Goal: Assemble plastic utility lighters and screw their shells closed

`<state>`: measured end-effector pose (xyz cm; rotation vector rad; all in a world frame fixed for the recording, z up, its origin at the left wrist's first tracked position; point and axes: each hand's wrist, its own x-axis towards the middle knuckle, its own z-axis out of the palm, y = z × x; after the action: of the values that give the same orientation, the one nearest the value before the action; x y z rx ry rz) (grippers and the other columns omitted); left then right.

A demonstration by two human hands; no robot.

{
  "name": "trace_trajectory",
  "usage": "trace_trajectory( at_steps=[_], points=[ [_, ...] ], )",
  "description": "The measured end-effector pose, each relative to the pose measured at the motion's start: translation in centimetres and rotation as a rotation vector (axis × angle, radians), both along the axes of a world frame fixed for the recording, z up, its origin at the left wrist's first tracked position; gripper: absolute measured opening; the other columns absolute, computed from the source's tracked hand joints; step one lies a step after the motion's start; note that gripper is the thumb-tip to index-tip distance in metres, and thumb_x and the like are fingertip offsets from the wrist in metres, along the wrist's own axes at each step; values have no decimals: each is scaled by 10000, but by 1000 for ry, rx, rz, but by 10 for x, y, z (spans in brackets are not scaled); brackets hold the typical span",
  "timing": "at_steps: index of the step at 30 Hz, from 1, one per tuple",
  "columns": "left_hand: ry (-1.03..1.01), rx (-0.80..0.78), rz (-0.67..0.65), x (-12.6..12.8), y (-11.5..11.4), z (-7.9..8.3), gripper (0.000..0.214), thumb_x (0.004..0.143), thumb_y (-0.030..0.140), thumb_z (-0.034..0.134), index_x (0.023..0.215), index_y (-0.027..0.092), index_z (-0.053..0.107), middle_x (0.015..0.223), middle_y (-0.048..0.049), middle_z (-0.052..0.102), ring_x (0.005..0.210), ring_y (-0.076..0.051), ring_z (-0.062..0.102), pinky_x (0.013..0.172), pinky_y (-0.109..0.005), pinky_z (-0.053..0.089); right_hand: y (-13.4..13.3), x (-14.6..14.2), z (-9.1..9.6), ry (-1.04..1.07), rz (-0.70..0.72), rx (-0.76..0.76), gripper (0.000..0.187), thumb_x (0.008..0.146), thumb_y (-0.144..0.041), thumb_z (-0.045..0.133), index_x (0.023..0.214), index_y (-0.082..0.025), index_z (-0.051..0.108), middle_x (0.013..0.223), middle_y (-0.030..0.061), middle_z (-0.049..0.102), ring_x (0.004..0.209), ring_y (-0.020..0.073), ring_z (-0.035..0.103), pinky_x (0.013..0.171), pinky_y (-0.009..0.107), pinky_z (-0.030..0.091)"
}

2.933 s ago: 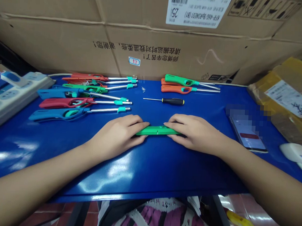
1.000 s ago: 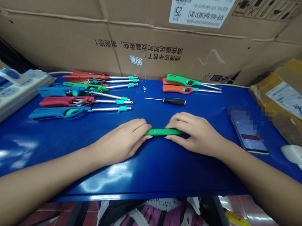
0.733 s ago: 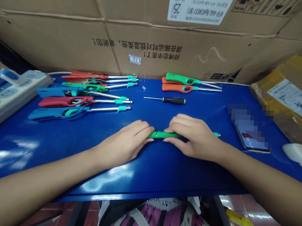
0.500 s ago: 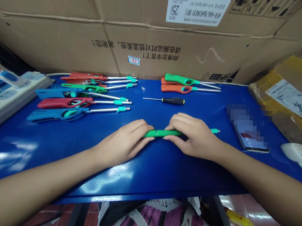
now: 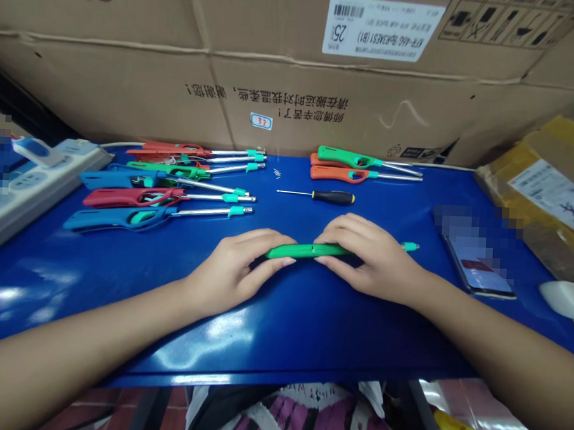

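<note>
A green gas lighter [image 5: 300, 250] lies crosswise between my two hands, edge-on to me, just above the blue table. My left hand [image 5: 244, 267] pinches its handle end between thumb and fingers. Around the other part of the lighter my right hand [image 5: 368, 256] is closed, hiding its trigger area. The teal tip pokes out past that hand on the right. Beyond my hands lies a screwdriver [image 5: 333, 197] with a black and yellow handle, and a few tiny screws [image 5: 277, 174] sit behind its tip.
Several coloured lighters [image 5: 125, 219] with metal stems lie at the left. Green and orange lighters [image 5: 339, 173] lie at the back. A power strip [image 5: 36, 182] stands far left, a phone [image 5: 475, 264] and white mouse [image 5: 566, 298] at the right. A large cardboard box [image 5: 144, 107] walls the back.
My left hand has slid a little left along the lighter, so more of the green handle shows. My right hand keeps its grip. The view has shifted slightly.
</note>
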<state>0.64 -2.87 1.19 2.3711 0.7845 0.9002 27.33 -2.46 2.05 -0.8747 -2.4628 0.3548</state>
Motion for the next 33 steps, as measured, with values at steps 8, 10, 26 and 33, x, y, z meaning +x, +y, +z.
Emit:
trace_trajectory(
  at_steps=[8, 10, 26, 33],
  points=[
    [34, 37, -46, 1, -1, -1, 232, 986, 173, 616, 1212, 142, 660, 1112, -66, 743, 1006, -145, 712, 926, -226, 564, -5, -5, -2, 26, 28, 3, 149, 998, -272, 591, 1119, -206, 649, 1042, 75, 711, 973, 214, 640, 860, 381, 504],
    [30, 51, -38, 2, 0, -2, 239, 978, 185, 632, 1213, 154, 668, 1112, -62, 750, 1007, -148, 718, 931, -228, 569, -7, -6, -2, 70, 10, -35, 117, 992, -254, 588, 1081, -209, 649, 1008, 72, 706, 939, 208, 640, 825, 362, 511],
    [-142, -378, 120, 4, -1, -1, 242, 1020, 312, 577, 1172, 168, 700, 861, -10, 783, 759, -119, 744, 738, -173, 594, -3, -2, 2, 77, -96, -70, 187, 940, -313, 671, 1084, -194, 670, 1016, 58, 694, 904, 186, 669, 787, 305, 527],
    [-253, -466, 112, 6, 5, -5, 262, 997, 311, 610, 1171, 142, 709, 842, -32, 753, 600, -91, 697, 615, -175, 600, -1, 4, -5, -133, -87, -40, 479, 953, -407, 657, 1384, -216, 571, 1204, 85, 666, 964, 214, 687, 762, 332, 570]
  ],
)
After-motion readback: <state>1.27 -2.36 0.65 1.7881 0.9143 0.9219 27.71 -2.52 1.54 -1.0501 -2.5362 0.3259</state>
